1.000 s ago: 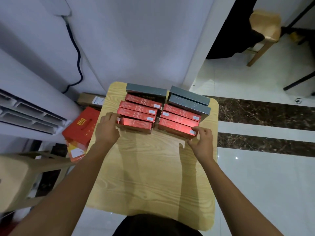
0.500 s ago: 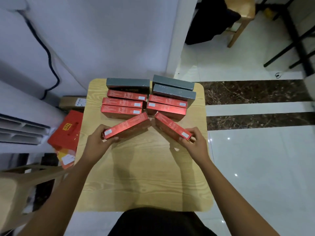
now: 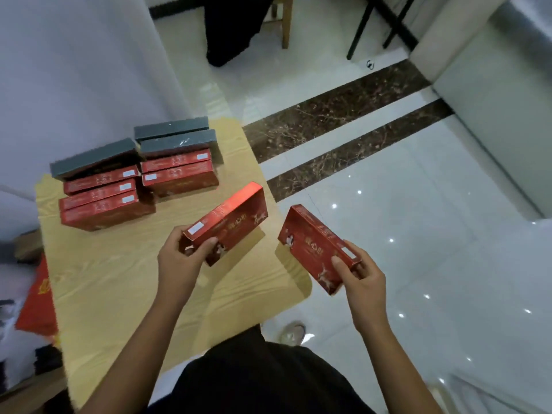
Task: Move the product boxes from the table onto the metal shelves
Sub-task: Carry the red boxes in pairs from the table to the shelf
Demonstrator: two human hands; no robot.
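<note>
Left hand (image 3: 179, 258) closed round the near end of a red box (image 3: 227, 222) — thumb laid across its front face, the other fingers tucked behind. Right hand (image 3: 361, 279) likewise wrapped on the near end of a second red box (image 3: 313, 246), thumb on top, fingertips curled under the edge. Both boxes lifted clear of the wooden table (image 3: 125, 276), tilted, far ends angled away from each other; the left one above the table's right part, the right one out past its edge, over the glossy white floor (image 3: 418, 204). Forearms reaching forward from below, wrists slightly bent. Remaining boxes (image 3: 134, 177) in two stacks at the table's far side — red ones in front, grey ones behind. Dark marbled strips (image 3: 337, 115) across the floor; pale wall (image 3: 74, 70) behind the table.
</note>
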